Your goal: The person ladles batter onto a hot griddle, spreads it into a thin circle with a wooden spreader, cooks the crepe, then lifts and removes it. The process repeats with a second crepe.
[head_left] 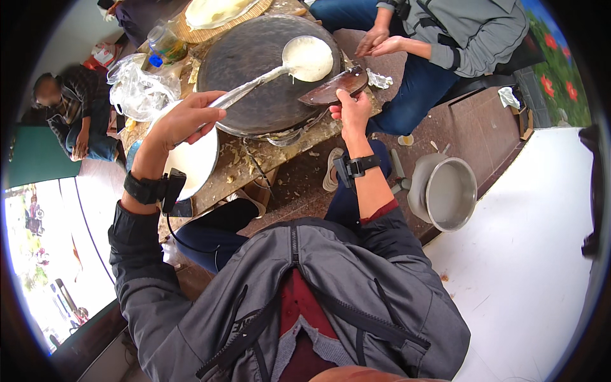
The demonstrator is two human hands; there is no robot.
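Note:
My left hand (181,121) is closed round the handle of a ladle (254,81). The ladle's bowl, filled with pale batter (309,58), hangs over the right part of a large round dark griddle (238,60). In my right hand (354,116) is a dark wooden half-moon scraper (332,89), pinched at its back edge by thumb and fingers. Its blade lies over the griddle's near right rim, just below the ladle's bowl; whether it touches the surface I cannot tell. Under my left wrist stands a wide bowl (202,153) of pale batter, partly covered by that arm.
Pale scraps litter the worn table (238,167). Behind the griddle, flat pancakes (219,11) lie on a woven round tray (184,32). Left are a plastic bag (143,92) and a jar (167,43). A metal pot (450,194) stands low right. Other people sit nearby, one at right with hands together (385,44).

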